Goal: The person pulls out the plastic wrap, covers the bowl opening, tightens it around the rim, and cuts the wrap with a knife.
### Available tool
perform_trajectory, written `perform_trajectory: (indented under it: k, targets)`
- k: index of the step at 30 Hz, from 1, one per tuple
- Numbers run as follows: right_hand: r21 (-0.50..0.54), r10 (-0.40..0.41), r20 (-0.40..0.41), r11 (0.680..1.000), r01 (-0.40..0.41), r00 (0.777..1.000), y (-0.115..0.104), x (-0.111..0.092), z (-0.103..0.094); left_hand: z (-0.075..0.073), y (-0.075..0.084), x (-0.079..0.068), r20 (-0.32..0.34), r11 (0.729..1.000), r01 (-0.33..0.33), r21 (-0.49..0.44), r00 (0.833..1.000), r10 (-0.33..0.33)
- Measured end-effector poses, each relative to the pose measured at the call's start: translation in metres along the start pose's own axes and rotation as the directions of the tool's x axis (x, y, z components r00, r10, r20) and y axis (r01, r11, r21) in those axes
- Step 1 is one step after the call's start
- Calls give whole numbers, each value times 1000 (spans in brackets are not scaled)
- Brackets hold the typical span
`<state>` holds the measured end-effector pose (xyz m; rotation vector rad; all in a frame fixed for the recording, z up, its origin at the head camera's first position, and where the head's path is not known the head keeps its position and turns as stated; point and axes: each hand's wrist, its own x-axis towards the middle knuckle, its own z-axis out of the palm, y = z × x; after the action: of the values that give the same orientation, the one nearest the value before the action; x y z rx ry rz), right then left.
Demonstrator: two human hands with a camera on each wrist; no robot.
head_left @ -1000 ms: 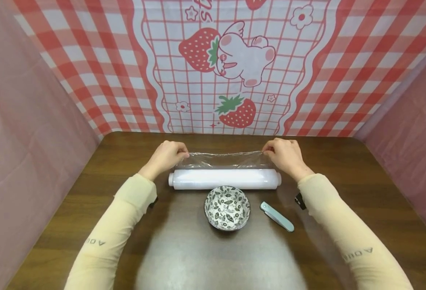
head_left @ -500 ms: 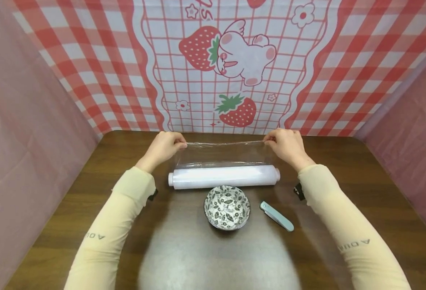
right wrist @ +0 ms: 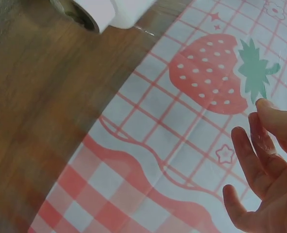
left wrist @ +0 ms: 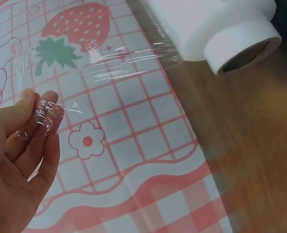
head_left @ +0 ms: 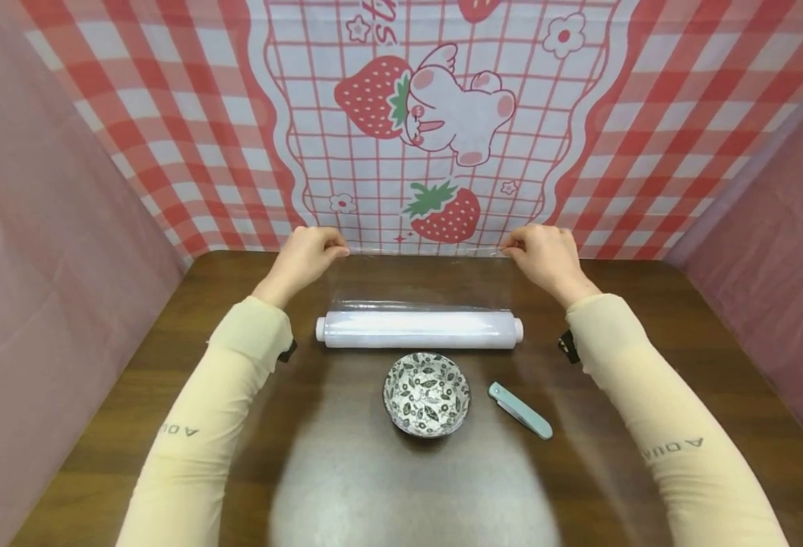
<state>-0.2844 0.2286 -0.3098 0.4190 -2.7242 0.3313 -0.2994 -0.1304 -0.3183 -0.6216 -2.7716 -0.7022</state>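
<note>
My left hand (head_left: 308, 257) pinches the left corner of a clear sheet of plastic wrap (head_left: 422, 282) between thumb and index finger. At the opposite corner, my right hand (head_left: 543, 254) pinches the same free edge. The film stretches taut from both hands down to the white plastic wrap roll (head_left: 420, 330), which lies crosswise on the table. In the left wrist view, crinkled film (left wrist: 48, 114) clings to the fingertips. Nearer me than the roll stands a bowl (head_left: 427, 395) with a black leaf pattern. Right of it lies a light-blue folding knife (head_left: 520, 410), blade folded in.
A brown wooden table (head_left: 169, 365) carries everything. Close behind its far edge hangs a red-and-white strawberry cloth (head_left: 442, 114), near both hands. Pink curtains (head_left: 45, 228) close off the left and right sides.
Both hands have moved away from me and toward the cloth, drawing out a longer, smoother stretch of film. The roll has shifted slightly and now sits a little apart from the bowl.
</note>
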Motion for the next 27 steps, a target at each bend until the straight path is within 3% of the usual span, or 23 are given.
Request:
perform_trajectory:
  k: [10,27]
  targets:
    - [13,15,-13,1000,-15,1000,-4,5,-22,-14,6,14,-10,1000,6,7,1000,-6]
    - [34,49,-28,998,-48,998,-8,12,-40,-34,17,15,-63,1000,19,24,998,-18]
